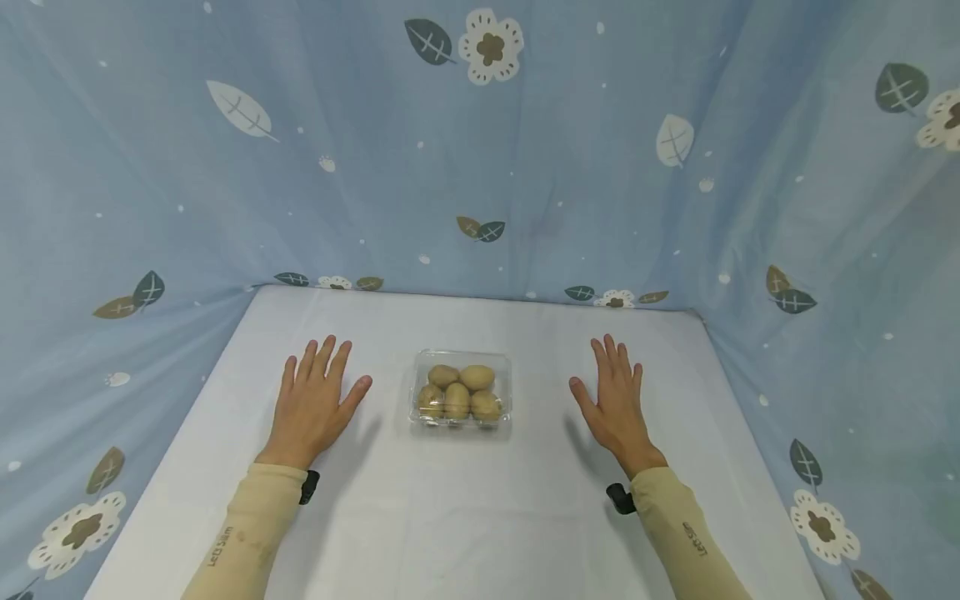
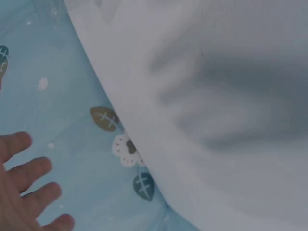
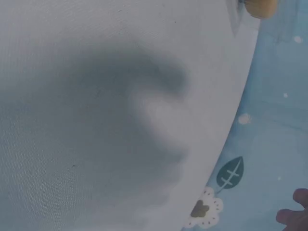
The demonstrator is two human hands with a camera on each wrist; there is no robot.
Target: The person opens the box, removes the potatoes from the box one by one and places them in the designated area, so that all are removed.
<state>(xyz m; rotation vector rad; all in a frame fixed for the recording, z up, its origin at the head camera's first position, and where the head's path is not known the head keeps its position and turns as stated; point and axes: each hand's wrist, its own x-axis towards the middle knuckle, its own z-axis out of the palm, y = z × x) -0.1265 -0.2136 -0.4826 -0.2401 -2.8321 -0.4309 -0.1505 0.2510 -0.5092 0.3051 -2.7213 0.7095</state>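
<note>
A clear plastic box (image 1: 414,408) sits in the middle of the white table, with several yellow-brown potatoes (image 1: 477,377) inside it. To its left, my left hand (image 1: 311,408) is held palm down with fingers spread, holding nothing. On the other side of the box, my right hand (image 1: 615,408) has its fingers straight and its thumb apart, also holding nothing. Neither hand touches the box. The left wrist view catches the left fingers (image 2: 36,173) over the cloth edge. One potato (image 3: 261,7) shows at the top of the right wrist view.
A white table (image 1: 465,533) lies under both hands, which cast shadows on it. Blue curtain (image 1: 540,183) with leaves and flowers surrounds it at the back and both sides. Each wrist wears a small black device below the hand, by a beige sleeve (image 1: 247,517).
</note>
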